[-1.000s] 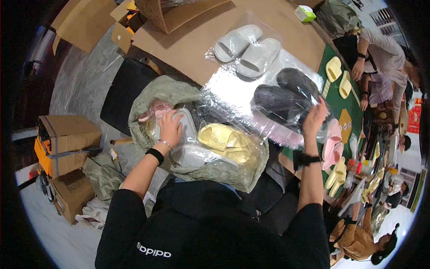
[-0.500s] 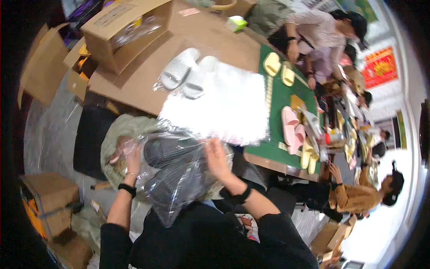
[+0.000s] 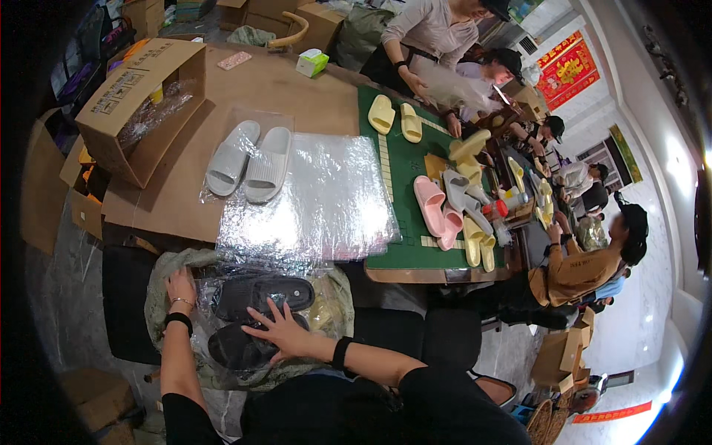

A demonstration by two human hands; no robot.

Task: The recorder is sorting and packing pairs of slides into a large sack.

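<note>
A pair of dark slippers point(image 3: 256, 295) in a clear plastic bag lies in a pale green woven sack point(image 3: 167, 261) below the table edge. My right hand point(image 3: 285, 334) rests on them with its fingers spread wide, holding nothing. At the left inner side of the sack is my left hand point(image 3: 180, 288), its fingers stretched over the sack and plastic. Something yellowish in plastic point(image 3: 320, 311) shows in the sack beside the slippers. On the table, white-grey slippers point(image 3: 248, 162) lie beside and partly on a stack of clear plastic bags point(image 3: 326, 196).
An open cardboard box point(image 3: 137, 104) stands on the brown table point(image 3: 297, 96) at the left. Yellow slippers point(image 3: 382, 115) and pink slippers point(image 3: 430, 206) lie on a green mat point(image 3: 393, 256). Black chairs point(image 3: 452, 337) flank the table. Several people work along the right.
The bagged dark slippers have gone down from between my hands into the sack. My right hand has moved onto them, its fingers now spread. The view has shifted.
</note>
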